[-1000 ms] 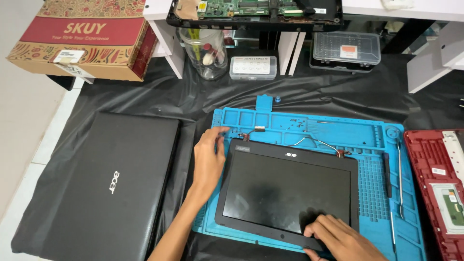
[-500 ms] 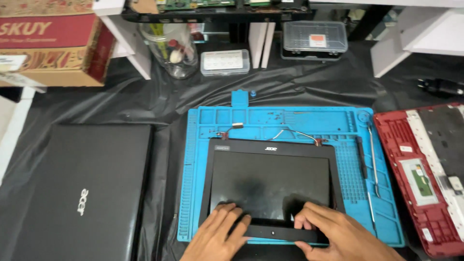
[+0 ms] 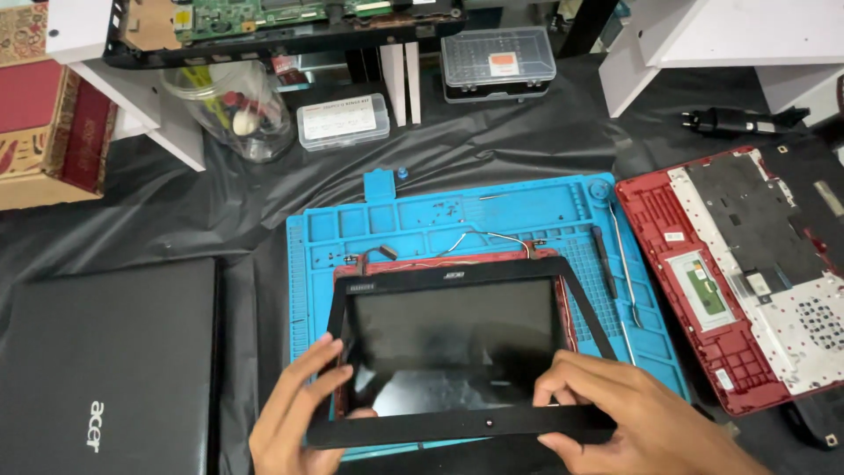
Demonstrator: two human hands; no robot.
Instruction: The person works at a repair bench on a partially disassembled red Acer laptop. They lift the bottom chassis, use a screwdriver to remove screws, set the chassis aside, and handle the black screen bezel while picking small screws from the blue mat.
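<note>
Fingers (image 3: 330, 369) of both hands now gripping black screen bezel (image 3: 457, 426), lifted off red lid (image 3: 567, 303); earlier flat

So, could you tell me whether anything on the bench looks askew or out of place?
Yes: the black bezel sits askew. Both hands, left and right, hold its near edge lifted off the screen, so its right side slants away from the red lid beneath. Thin wires trail loose over the blue mat.
</note>
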